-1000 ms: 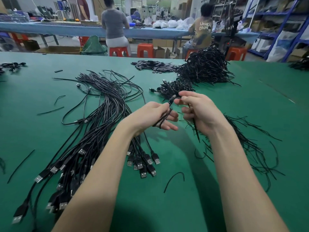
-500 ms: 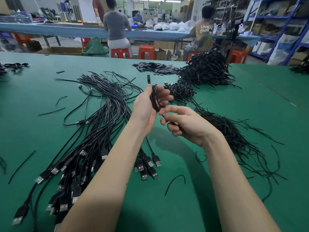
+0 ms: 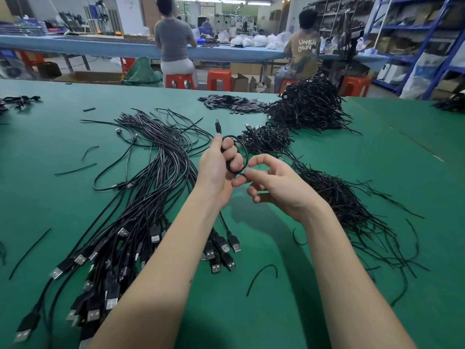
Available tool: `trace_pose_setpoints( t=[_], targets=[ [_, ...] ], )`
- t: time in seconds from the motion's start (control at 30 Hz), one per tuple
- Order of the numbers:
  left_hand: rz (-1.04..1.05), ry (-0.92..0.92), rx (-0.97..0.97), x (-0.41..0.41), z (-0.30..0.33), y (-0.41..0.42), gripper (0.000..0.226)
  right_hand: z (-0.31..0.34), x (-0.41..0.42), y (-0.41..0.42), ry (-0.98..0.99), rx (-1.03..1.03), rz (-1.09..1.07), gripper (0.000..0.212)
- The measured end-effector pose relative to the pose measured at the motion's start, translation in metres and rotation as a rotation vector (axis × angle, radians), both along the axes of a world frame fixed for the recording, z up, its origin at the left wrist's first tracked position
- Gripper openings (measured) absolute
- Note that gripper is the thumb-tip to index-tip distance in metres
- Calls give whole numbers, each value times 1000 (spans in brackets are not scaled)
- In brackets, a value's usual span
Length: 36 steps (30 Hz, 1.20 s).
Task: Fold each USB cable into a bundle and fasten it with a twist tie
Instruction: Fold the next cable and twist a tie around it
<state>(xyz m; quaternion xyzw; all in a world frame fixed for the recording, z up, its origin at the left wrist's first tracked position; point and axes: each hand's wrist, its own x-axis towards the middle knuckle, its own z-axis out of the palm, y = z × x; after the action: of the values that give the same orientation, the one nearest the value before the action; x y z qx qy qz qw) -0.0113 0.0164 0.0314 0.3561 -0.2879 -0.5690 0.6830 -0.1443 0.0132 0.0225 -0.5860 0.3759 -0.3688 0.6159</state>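
Observation:
My left hand (image 3: 218,164) grips a black USB cable coiled into a small loop (image 3: 243,153) above the green table (image 3: 377,152), one plug (image 3: 218,125) sticking up past my thumb. My right hand (image 3: 274,183) sits just right of it, thumb and forefinger pinching a thin black twist tie (image 3: 241,174) at the bottom of the coil. A big spread of loose black USB cables (image 3: 141,197) lies to the left, plugs toward me. A heap of twist ties (image 3: 344,200) lies to the right.
Finished bundles are piled at the back: a small heap (image 3: 266,139) and a large one (image 3: 309,107). Flat black pieces (image 3: 234,103) lie beside them. Stray ties (image 3: 261,273) dot the mat. Two people sit on red stools at a blue table behind.
The left hand has lifted the cable from a flat fold to an upright coil. The right hand dropped below it and now pinches a tie against the coil's lower edge.

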Motion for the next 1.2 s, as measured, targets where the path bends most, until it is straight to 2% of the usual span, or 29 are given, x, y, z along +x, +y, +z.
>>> trace_pose_setpoints(
  t=[0.13,0.23,0.33,0.47,0.6,0.67,0.73,0.77,0.87,0.9,1.03,1.2],
  targets=[
    [-112,235,13,6,-1,0,43,0,-10,-3,83,-14,15,11],
    [-214,268,31,7,-2,1,43,1,-16,-2,138,3,-32,17],
    [-253,165,43,2,-4,3,43,4,-16,-4,127,-22,-83,28],
    [-250,-31,65,-1,-5,3,44,5,-19,-2,88,-17,-63,18],
    [18,-509,61,-4,-12,-1,41,9,-22,-3,165,-55,-158,14],
    [114,-669,82,-11,-19,-1,55,10,-17,-4,243,-116,-235,9],
    [143,-666,110,-14,-21,0,64,10,-10,-4,247,-128,-246,8],
    [124,-654,126,-14,-20,2,60,10,-7,-3,227,-121,-247,8],
    [69,-695,114,-15,-19,1,23,8,-4,-2,132,-104,-285,10],
    [51,-746,111,-17,-20,1,18,6,-4,-3,111,-108,-296,10],
    [17,-960,63,-17,-28,4,21,-2,-9,-4,75,-98,-335,12],
    [-140,-840,46,-16,-34,11,26,-6,-13,-6,263,-242,-365,17]
  ],
)
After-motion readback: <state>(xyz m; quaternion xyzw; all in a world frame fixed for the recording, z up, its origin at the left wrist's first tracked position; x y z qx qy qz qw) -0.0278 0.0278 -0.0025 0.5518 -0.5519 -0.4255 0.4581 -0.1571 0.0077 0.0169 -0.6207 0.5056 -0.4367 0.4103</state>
